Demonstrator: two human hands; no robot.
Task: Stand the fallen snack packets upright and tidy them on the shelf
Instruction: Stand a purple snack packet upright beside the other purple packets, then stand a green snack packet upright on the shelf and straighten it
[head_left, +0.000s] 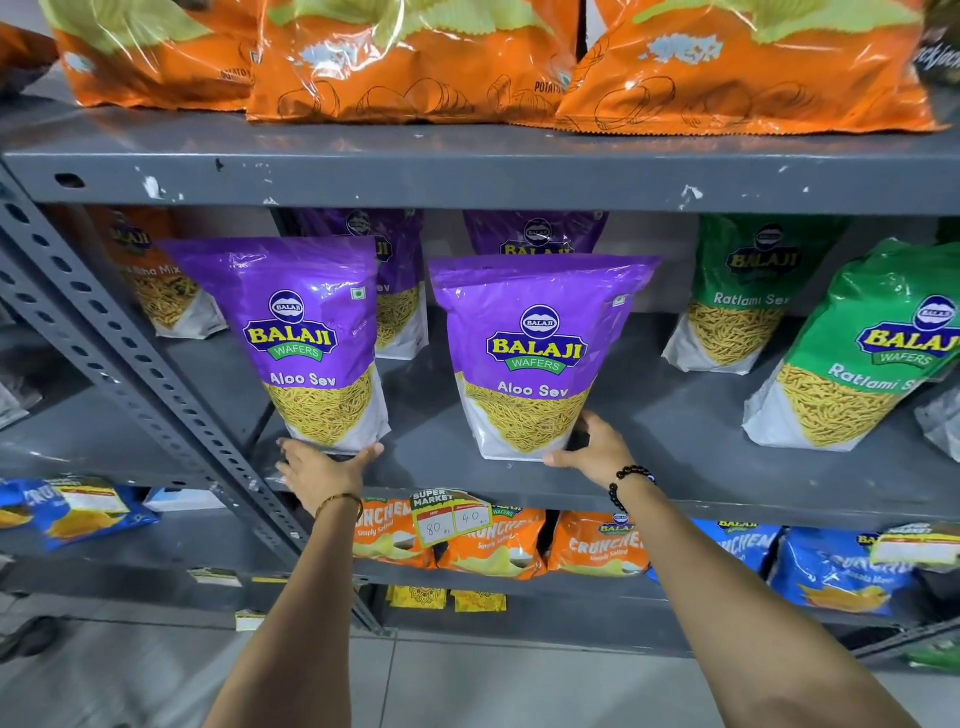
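Two glossy purple plastic "Aloo Sev" pouches stand upright at the front of the middle grey metal shelf: left purple pouch, right purple pouch, a gap between them. Both lean slightly, not squared to the shelf edge.

Left hand touches the bottom of the left pouch, fingers spread open, steadying rather than gripping. Right hand cups the lower right corner of the right pouch, fingers loosely curled against it, thumb in front.

More purple pouches stand behind. Green "Ratlami Sev" pouches to the right are tilted, the front one clearly leaning.

Judgement: purple row nearly done, needs final alignment; green pouches left to straighten.
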